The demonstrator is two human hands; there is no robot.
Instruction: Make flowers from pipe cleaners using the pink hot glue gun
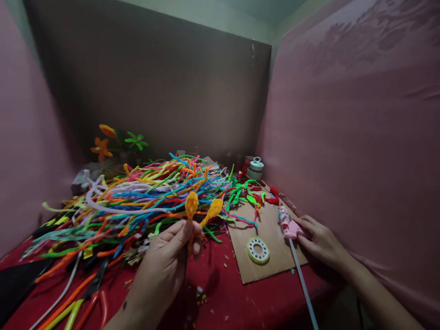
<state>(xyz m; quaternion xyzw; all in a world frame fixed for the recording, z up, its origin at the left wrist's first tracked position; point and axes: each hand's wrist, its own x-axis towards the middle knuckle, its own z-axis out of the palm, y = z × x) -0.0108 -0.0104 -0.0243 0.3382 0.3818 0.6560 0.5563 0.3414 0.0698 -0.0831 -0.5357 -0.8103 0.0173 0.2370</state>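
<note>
My left hand (171, 256) pinches two orange fuzzy pipe-cleaner pieces by their stems. One flat, petal-like tip (191, 206) stands upright, and the other tip (213, 210) leans to the right. At the right, my right hand (321, 240) has its thumb and fingers on the handle of a small pink hot glue gun (288, 224). A long translucent glue stick (304, 286) runs out of the gun's back toward me. The gun lies over a cardboard sheet (245, 270), nozzle pointing away. On that sheet rests a roll of tape (258, 250) with a white core.
A big heap of many-coloured pipe cleaners (137, 197) covers the left and middle of the red cloth (220, 307). Pliers (91, 302) lie at front left. Orange pipe-cleaner flowers (102, 147) stand behind. A pale green jar (255, 169) stands at the back right, near the pink curtain (360, 160).
</note>
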